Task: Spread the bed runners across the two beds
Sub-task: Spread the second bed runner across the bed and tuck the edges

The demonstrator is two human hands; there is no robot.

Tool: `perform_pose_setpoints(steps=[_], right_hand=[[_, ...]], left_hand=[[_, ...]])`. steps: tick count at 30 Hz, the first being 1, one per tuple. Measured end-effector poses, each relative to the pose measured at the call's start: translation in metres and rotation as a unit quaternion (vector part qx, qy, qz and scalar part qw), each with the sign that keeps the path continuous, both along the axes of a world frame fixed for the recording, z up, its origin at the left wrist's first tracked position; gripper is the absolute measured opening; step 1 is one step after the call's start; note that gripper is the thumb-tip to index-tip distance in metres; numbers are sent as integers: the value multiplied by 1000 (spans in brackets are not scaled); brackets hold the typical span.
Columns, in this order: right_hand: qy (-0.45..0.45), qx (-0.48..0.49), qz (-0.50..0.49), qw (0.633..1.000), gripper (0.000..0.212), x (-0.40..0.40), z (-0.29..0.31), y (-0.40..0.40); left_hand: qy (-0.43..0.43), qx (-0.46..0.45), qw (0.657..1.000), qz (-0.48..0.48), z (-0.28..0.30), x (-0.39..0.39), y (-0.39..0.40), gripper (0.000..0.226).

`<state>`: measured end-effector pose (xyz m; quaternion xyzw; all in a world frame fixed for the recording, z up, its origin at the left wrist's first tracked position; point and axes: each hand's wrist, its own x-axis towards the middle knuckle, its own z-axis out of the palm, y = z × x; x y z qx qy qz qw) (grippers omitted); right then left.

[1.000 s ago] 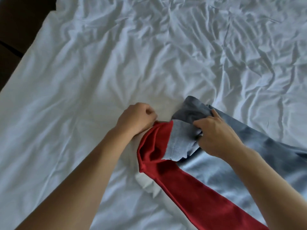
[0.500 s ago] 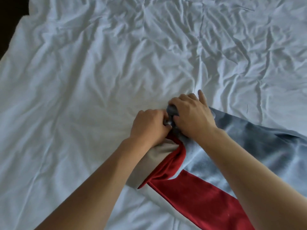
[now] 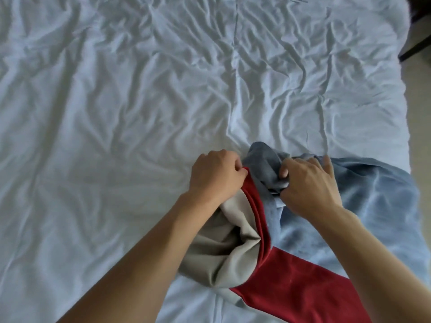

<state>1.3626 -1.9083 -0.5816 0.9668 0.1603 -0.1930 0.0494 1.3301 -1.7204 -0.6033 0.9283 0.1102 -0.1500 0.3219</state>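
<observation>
Runner (image 3: 303,283) being gripped at bunched end on bed (image 3: 116,113) by left hand (image 3: 215,177) and right hand (image 3: 307,185), fingers curled; hands now parted again, spreading being begun.

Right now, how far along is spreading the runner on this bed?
Early. The runner lies on the white sheet but bunched, beige underside showing. Both hands, left and right, grip its gathered end. Left: pull it flat across; no second bed shows.
</observation>
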Motion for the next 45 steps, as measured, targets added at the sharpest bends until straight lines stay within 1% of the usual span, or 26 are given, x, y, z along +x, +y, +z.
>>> perform_pose_setpoints(steps=[2, 4, 5, 6, 8, 10, 11, 13, 15, 17, 19, 20, 22, 24, 26, 27, 29, 31, 33, 37, 41, 42, 43, 45], right_hand=[[9, 86, 24, 996, 45, -1, 5, -5], [25, 192, 48, 980, 61, -2, 9, -3], [31, 218, 59, 974, 60, -3, 9, -1], [29, 222, 70, 972, 52, -4, 7, -2], [5, 191, 76, 979, 31, -3, -1, -10], [2, 145, 40, 989, 22, -3, -5, -21], [12, 120, 20, 992, 20, -5, -6, -27], [31, 80, -10, 996, 18, -9, -6, -35], [55, 56, -37, 996, 17, -10, -2, -37], [85, 54, -56, 993, 21, -8, 7, -35], [81, 69, -61, 992, 24, -4, 13, -25], [58, 75, -63, 993, 24, -3, 16, -18], [-14, 91, -69, 993, 25, -2, 18, -2], [-57, 109, -76, 990, 30, 0, 18, 11], [-61, 113, -71, 989, 34, 4, 18, 21], [-63, 115, -64, 989, 32, 6, 17, 25], [-76, 143, -50, 986, 24, 7, 16, 38], [-96, 194, -37, 976, 18, 5, 17, 55], [-107, 222, -17, 969, 19, 4, 19, 76], [-88, 210, 15, 974, 34, 7, 24, 121], [-72, 171, 20, 982, 40, 8, 23, 143], [-64, 156, 25, 985, 43, 7, 21, 147], [-52, 138, 33, 989, 47, 5, 20, 150], [-27, 92, 54, 994, 53, 0, 17, 158]], left_hand=[[-66, -13, 997, -24, 2, -1, -22, 16], [-103, -28, 994, -38, 1, -5, -35, 11], [-112, -42, 992, -39, -1, -7, -38, 10], [-113, -62, 991, -36, -2, -10, -39, 11], [-96, -104, 990, -13, -4, -13, -36, 19], [-70, -106, 991, 38, -5, -14, -27, 32], [-57, -86, 993, 58, -7, -13, -22, 36], [-9, -18, 998, 63, -13, -10, -12, 32], [82, 38, 995, 49, -18, -7, -6, 33], [157, 32, 986, 49, -22, -3, -5, 36], [166, 15, 985, 45, -25, -1, -10, 26], [159, 13, 986, 44, -25, -2, -13, 19], [132, 3, 990, 55, -26, -5, -17, 13], [83, -34, 991, 100, -27, -11, -13, 17], [20, -59, 986, 152, -24, -15, -3, 23], [-3, -63, 984, 166, -22, -18, 4, 22], [-27, -62, 983, 171, -18, -26, 21, 19], [-45, -53, 983, 170, -12, -38, 39, 18], [-76, -45, 980, 179, -6, -52, 61, 19], [-150, -33, 961, 229, 12, -78, 109, 20], [-233, 13, 931, 282, 25, -100, 154, 23], [-231, 22, 929, 289, 24, -106, 162, 22], [-212, 33, 934, 287, 21, -112, 169, 21], [-130, 60, 954, 264, 11, -120, 176, 11]])
